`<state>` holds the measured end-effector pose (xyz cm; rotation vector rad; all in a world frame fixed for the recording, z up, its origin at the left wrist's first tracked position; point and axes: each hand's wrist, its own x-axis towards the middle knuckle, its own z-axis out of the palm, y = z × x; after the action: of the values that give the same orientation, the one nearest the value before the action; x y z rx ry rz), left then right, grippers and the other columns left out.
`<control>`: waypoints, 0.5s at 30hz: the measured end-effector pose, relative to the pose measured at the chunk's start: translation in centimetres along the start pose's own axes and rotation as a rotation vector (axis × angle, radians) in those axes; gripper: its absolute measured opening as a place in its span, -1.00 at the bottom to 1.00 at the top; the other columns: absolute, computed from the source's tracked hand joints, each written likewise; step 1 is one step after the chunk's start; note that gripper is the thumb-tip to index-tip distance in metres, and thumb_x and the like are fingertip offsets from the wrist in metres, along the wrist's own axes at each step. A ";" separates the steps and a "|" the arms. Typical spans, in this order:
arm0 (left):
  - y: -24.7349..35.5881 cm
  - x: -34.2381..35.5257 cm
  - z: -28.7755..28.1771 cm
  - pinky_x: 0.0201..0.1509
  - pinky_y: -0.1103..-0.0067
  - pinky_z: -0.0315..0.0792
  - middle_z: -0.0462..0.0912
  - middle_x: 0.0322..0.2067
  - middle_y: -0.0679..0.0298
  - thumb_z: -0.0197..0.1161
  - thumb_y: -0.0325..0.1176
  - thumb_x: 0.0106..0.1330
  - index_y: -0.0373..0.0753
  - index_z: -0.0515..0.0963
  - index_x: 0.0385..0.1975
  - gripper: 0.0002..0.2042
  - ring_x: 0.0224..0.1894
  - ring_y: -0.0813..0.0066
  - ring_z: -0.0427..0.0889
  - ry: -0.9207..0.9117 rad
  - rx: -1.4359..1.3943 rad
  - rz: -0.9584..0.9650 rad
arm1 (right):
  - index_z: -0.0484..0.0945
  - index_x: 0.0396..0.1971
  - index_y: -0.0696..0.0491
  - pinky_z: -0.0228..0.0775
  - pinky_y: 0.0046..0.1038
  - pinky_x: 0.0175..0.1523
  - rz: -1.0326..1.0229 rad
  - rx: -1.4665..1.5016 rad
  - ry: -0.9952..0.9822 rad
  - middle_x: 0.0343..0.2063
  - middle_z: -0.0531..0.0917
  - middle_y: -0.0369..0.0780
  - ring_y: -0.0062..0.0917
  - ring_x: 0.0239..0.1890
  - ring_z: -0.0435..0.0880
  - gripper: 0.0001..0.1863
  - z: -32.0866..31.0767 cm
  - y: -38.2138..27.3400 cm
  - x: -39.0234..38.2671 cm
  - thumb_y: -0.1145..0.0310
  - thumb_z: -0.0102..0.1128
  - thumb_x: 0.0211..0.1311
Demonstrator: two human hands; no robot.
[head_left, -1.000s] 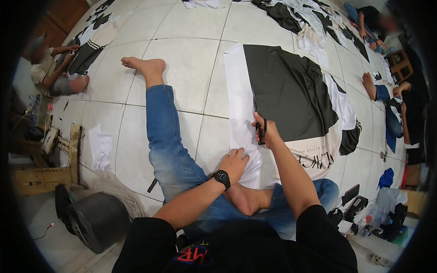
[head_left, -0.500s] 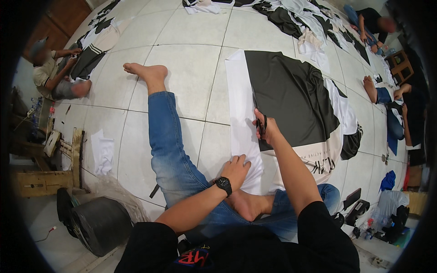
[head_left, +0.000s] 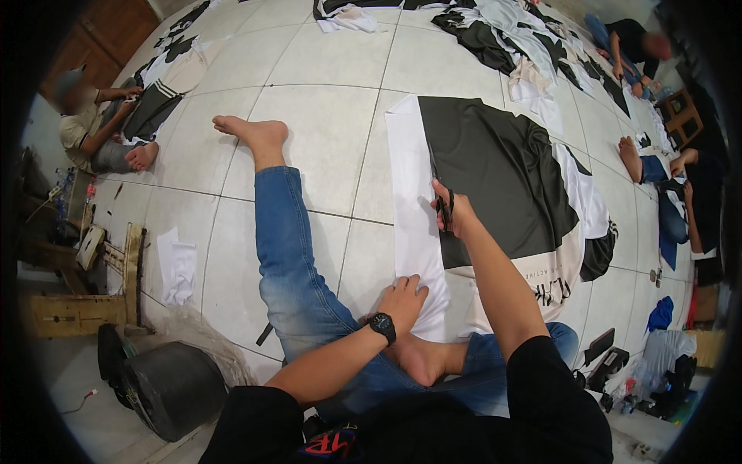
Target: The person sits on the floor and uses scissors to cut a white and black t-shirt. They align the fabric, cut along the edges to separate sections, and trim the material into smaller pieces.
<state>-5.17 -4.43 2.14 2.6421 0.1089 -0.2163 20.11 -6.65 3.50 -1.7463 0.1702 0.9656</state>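
Observation:
My right hand [head_left: 459,213] grips black-handled scissors [head_left: 444,210]. Their blades lie along the line where a white fabric strip [head_left: 405,170] meets a large black panel [head_left: 487,155]. Lower down, my left hand [head_left: 403,303], with a black watch on its wrist, lies on the near part of the white strip, fingers slightly apart and a little bent. The cloth is spread over the floor, with a cream section [head_left: 533,271] bearing dark print at its near right. My right forearm hides part of the cloth.
My outstretched leg [head_left: 280,232] is left of the cloth. A white scrap [head_left: 177,267], a wooden frame [head_left: 133,271] and a black cylinder [head_left: 174,383] stand or lie farther left. Fabric piles [head_left: 495,39] cover the far floor. Other people sit left and right.
The whole view has shifted slightly, with the scene lower in the picture. Both hands stay at nearly the same places on the cloth, and the scissors remain at the seam.

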 end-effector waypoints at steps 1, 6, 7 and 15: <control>0.1 0.1 -0.2 0.02 0.31 0.46 0.41 0.14 0.10 0.38 -0.39 -0.01 -0.19 0.48 0.03 -0.49 0.13 0.13 0.42 -0.011 0.009 -0.001 | 0.55 -0.48 0.15 0.28 -0.52 -0.65 -0.001 0.004 0.004 -0.74 0.41 -0.29 -0.55 -0.77 0.42 -0.29 0.1 -0.5 0.3 -0.33 0.41 -0.08; 0.1 -0.1 0.2 -0.06 0.35 0.48 0.45 0.07 0.17 0.20 -0.37 0.14 -0.17 0.53 -0.05 -0.67 0.07 0.22 0.45 0.103 0.042 0.027 | 0.56 -0.43 0.20 0.19 -0.46 -0.68 -0.008 0.000 0.015 -0.62 0.49 -0.25 -0.52 -0.76 0.42 -0.33 0.1 -0.7 2.4 -0.22 0.45 -0.05; 0.1 -0.1 0.1 -0.06 0.35 0.48 0.45 0.07 0.16 0.20 -0.37 0.14 -0.17 0.53 -0.05 -0.67 0.07 0.22 0.45 0.098 0.036 0.024 | 0.57 -0.41 0.22 0.15 -0.44 -0.70 -0.008 0.003 0.021 -0.55 0.52 -0.23 -0.51 -0.75 0.41 -0.35 0.0 -0.4 2.7 -0.17 0.47 -0.04; 0.3 -0.2 -0.4 0.03 0.30 0.46 0.41 0.16 0.10 0.32 -0.42 0.01 -0.20 0.48 0.03 -0.52 0.14 0.13 0.42 -0.006 -0.001 -0.027 | 0.58 -0.29 0.20 0.16 -0.40 -0.66 0.019 -0.006 -0.024 -0.47 0.54 -0.19 -0.52 -0.71 0.41 -0.34 0.6 -1.7 3.4 -0.18 0.45 -0.02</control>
<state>-5.24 -4.55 2.62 2.6400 0.1428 -0.2331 23.01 -4.33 2.40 -1.7406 0.1693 1.0015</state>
